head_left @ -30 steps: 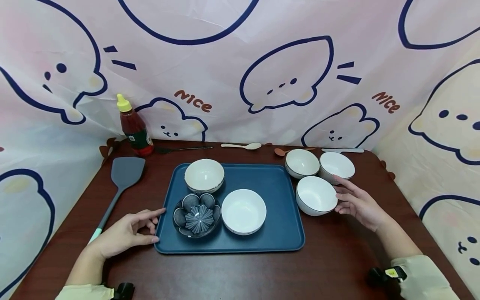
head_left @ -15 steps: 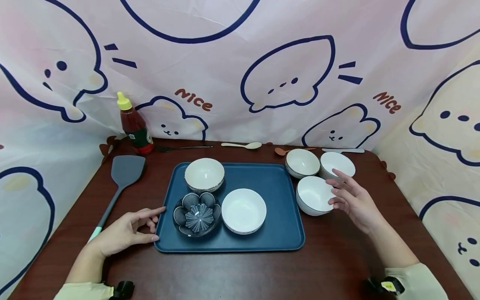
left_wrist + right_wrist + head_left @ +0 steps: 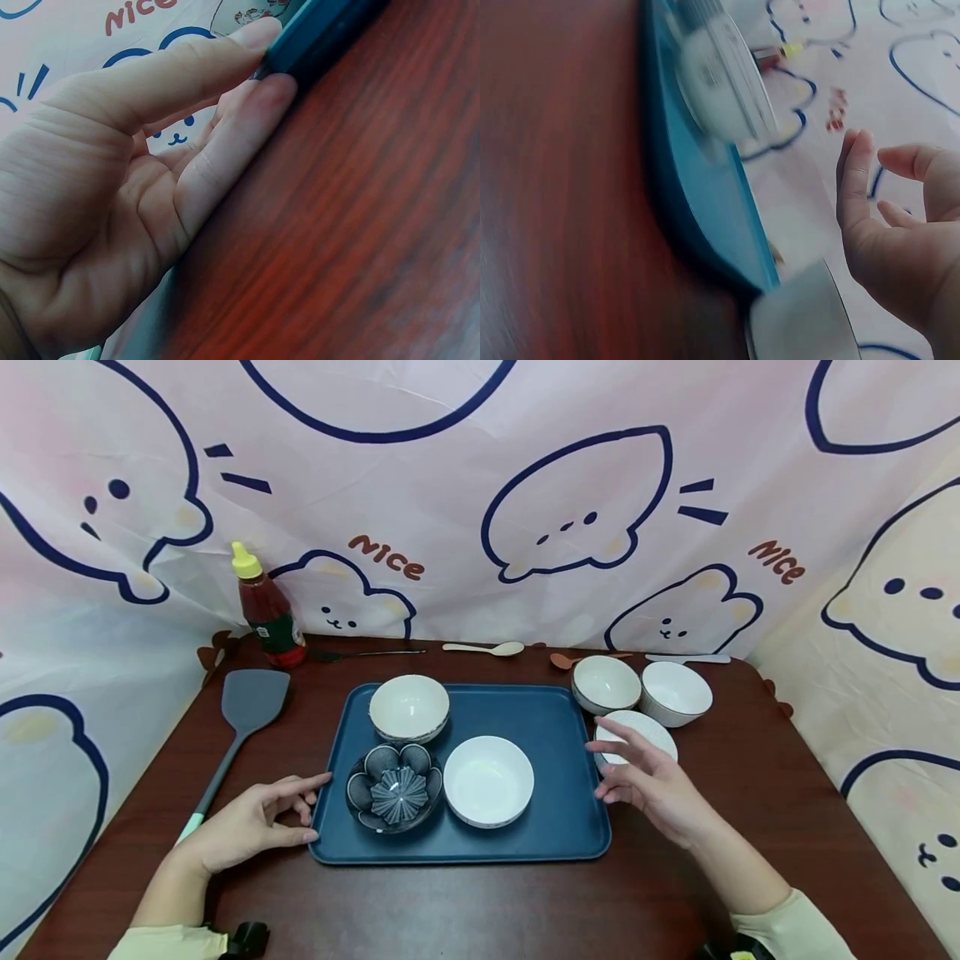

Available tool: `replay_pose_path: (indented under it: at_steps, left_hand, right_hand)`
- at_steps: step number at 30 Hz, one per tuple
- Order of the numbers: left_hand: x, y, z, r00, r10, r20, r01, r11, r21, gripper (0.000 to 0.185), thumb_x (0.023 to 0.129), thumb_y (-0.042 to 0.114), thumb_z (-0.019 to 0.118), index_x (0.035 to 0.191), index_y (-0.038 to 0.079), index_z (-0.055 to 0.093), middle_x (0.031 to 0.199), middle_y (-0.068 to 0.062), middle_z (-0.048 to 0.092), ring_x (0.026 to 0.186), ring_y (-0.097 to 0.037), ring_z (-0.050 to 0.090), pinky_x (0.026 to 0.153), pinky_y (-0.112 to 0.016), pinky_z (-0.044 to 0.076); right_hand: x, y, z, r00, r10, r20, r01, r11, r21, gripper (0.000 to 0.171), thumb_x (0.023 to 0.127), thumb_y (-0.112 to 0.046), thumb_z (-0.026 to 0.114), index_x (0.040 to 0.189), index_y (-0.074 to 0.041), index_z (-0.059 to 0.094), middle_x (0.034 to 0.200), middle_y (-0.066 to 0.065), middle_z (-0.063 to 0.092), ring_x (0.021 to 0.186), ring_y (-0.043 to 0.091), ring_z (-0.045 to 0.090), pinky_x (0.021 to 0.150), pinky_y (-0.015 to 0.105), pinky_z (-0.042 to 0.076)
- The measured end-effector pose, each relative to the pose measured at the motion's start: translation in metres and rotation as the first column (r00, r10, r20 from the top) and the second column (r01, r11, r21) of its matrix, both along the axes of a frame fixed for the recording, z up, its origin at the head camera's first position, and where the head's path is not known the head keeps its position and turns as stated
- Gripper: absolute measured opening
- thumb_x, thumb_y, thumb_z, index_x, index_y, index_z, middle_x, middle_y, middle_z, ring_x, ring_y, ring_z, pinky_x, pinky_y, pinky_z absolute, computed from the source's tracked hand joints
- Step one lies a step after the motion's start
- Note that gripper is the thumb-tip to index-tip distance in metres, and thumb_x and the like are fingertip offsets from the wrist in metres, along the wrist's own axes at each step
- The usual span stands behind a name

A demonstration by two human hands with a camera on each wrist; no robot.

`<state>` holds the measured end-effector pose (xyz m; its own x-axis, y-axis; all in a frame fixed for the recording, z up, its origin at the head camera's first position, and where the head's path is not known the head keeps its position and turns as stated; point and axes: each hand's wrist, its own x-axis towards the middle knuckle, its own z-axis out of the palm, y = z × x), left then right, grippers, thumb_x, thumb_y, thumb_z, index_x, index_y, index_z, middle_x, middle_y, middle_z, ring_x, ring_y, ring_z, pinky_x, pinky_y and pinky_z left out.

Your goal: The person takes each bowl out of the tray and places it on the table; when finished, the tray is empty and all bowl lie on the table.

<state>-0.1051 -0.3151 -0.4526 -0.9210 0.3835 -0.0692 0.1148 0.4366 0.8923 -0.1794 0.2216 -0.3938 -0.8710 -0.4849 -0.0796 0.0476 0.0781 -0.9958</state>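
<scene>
A person's right hand (image 3: 651, 783), fingers spread and holding nothing, hovers at the blue tray's (image 3: 555, 727) right edge, the nearest white bowl (image 3: 647, 732) just behind it on the tabletop (image 3: 465, 902), while the left hand (image 3: 251, 825) touches the tray's left rim.

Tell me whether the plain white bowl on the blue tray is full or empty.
Empty. The head view looks straight into the white bowl on the blue tray, and only its bare white inside shows.

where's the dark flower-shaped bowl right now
In the head view the dark flower-shaped bowl sits in the near left corner of the blue tray, beside a white bowl, with the left hand at the tray's edge.
</scene>
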Motion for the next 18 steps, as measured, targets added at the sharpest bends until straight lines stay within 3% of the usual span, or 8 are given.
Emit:
replay_pose_path:
  at_steps: [4,8,14,18]
  left_hand:
    - [0.001,0.001,0.000,1.000,0.001,0.004,-0.001,1.000,0.006,0.071,0.087,0.015,0.077,0.148,0.001,0.044,0.107,-0.015,0.055,0.089,-0.009,0.059,0.070,-0.024,0.052]
    - [0.001,0.001,0.001,1.000,-0.006,0.008,0.006,1.000,0.015,0.071,0.087,0.014,0.077,0.148,0.001,0.043,0.107,-0.015,0.054,0.090,-0.009,0.060,0.071,-0.024,0.052]
    - [0.001,0.001,0.000,1.000,0.000,0.014,0.000,1.000,0.025,0.071,0.087,0.013,0.077,0.148,0.000,0.043,0.108,-0.015,0.054,0.090,-0.009,0.060,0.071,-0.023,0.053]
    - [0.000,0.001,0.000,1.000,0.007,0.021,-0.007,1.000,0.021,0.071,0.087,0.014,0.077,0.149,0.001,0.043,0.108,-0.015,0.054,0.090,-0.010,0.060,0.071,-0.023,0.053]
  right_hand:
    - [0.004,-0.019,-0.006,0.995,0.088,0.039,-0.088,0.996,0.006,0.064,0.102,-0.013,0.056,0.158,-0.017,0.025,0.150,0.026,0.035,0.085,0.018,0.072,0.080,0.031,0.059]
    - [0.002,-0.035,-0.013,0.986,0.144,0.082,-0.146,0.989,0.022,0.068,0.101,-0.016,0.059,0.159,-0.019,0.024,0.154,0.022,0.032,0.090,0.022,0.073,0.082,0.032,0.059]
    - [-0.008,-0.054,-0.016,0.975,0.188,0.122,-0.198,0.977,0.075,0.066,0.102,-0.021,0.059,0.158,-0.029,0.026,0.154,0.015,0.035,0.096,0.028,0.073,0.084,0.035,0.059]
    - [-0.011,-0.063,-0.022,0.974,0.193,0.119,-0.202,0.977,0.064,0.067,0.101,-0.022,0.060,0.158,-0.027,0.025,0.155,0.016,0.033,0.093,0.026,0.073,0.082,0.034,0.059]
